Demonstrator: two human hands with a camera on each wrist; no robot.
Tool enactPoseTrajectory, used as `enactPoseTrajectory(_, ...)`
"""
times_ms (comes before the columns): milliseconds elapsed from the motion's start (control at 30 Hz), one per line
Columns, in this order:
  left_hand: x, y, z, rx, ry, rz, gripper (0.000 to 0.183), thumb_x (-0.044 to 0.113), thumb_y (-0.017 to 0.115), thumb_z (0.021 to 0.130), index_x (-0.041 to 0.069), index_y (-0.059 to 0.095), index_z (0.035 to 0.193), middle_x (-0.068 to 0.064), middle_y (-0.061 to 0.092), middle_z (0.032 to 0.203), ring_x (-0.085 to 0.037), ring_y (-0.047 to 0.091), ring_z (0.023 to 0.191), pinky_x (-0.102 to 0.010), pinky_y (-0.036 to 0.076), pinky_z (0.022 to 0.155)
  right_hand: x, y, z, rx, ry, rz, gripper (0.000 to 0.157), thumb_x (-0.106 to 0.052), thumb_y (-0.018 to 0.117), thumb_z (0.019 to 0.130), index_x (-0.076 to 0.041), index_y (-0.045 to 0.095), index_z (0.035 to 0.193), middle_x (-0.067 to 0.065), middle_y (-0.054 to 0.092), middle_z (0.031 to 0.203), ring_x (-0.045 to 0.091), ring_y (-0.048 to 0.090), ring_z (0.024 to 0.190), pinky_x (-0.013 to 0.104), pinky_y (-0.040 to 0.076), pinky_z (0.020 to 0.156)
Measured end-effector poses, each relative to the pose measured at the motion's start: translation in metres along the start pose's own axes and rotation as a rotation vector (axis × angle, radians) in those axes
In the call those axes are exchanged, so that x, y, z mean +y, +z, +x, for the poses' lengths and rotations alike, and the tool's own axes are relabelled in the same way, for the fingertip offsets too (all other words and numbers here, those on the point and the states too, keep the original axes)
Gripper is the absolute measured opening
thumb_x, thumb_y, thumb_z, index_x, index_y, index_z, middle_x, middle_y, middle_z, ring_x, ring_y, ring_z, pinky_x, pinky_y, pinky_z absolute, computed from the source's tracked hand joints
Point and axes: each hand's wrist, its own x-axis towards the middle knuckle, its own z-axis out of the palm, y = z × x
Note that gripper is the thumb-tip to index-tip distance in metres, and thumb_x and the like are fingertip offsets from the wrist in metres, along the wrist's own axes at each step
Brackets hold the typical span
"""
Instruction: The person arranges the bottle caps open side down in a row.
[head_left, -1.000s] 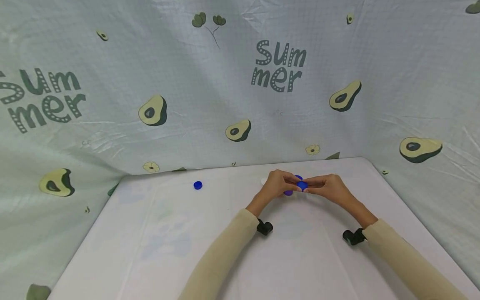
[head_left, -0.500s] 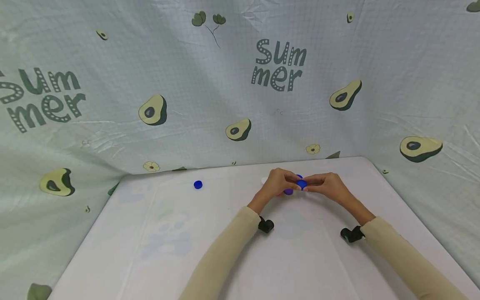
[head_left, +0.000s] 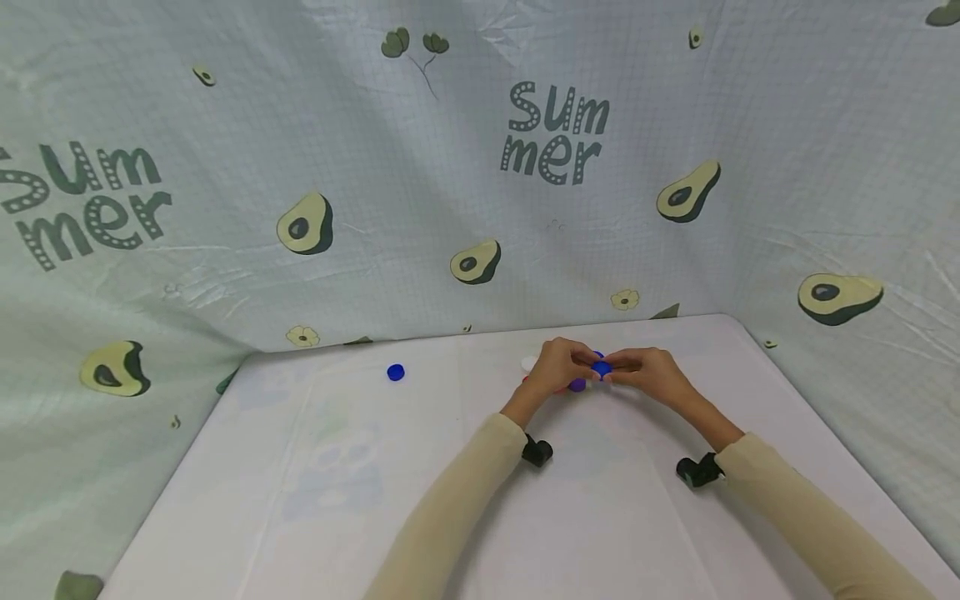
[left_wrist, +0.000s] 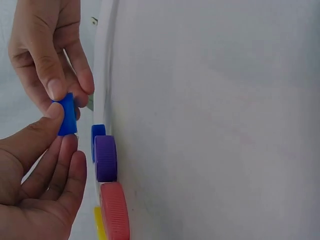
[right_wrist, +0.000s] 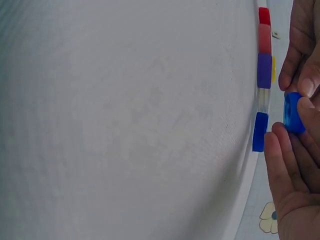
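In the head view, my left hand [head_left: 555, 367] and right hand [head_left: 654, 377] meet above the far right part of the table. Between them they pinch one small blue bottle cap [head_left: 602, 368], thumbs and fingertips at its edges. In the left wrist view the blue cap stands on edge, apart from the caps on the table. Close by lie a purple cap [left_wrist: 106, 159], a pink cap [left_wrist: 115, 212], a yellow cap [left_wrist: 100, 225] and another blue cap [right_wrist: 259, 131]. A red cap [right_wrist: 264, 16] shows at the end of that row in the right wrist view.
A white cap [head_left: 528, 363] lies left of the left hand, partly hidden by it. Farther left, a lone blue cap [head_left: 396, 372] lies on the white-covered table [head_left: 337, 467]. A patterned cloth [head_left: 405, 167] hangs behind the table's back edge.
Both hands keep hold of the blue cap and have drifted very slightly left. More of the red cap and white cap shows beside the left hand.
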Motion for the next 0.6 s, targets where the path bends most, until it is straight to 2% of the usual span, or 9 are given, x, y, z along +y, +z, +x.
enactPoseTrajectory(200, 0.0000, 0.0025, -0.0007, 0.006, -0.028, -0.020, 0.025, 0.009, 0.082, 0.085, 0.003, 0.078, 0.110, -0.006, 0.078, 0.103, -0.011, 0.073, 0.090, -0.017, 0.056, 0.079, -0.0022, 0.0018, 0.0015, 0.008, -0.003, -0.032, 0.035, -0.021, 0.080, 0.090, -0.003, 0.074, 0.119, 0.014, 0.076, 0.108, 0.035, 0.073, 0.102, 0.044, 0.060, 0.084)
enactPoseTrajectory(600, 0.0011, 0.0044, -0.0013, -0.012, -0.069, 0.009, 0.024, 0.012, 0.083, 0.085, 0.005, 0.079, 0.108, -0.004, 0.078, 0.101, -0.009, 0.070, 0.088, -0.016, 0.055, 0.078, 0.0007, 0.0029, 0.0003, -0.028, 0.030, 0.004, 0.038, -0.019, 0.080, 0.090, 0.001, 0.072, 0.121, 0.017, 0.075, 0.110, 0.033, 0.073, 0.103, 0.037, 0.061, 0.083)
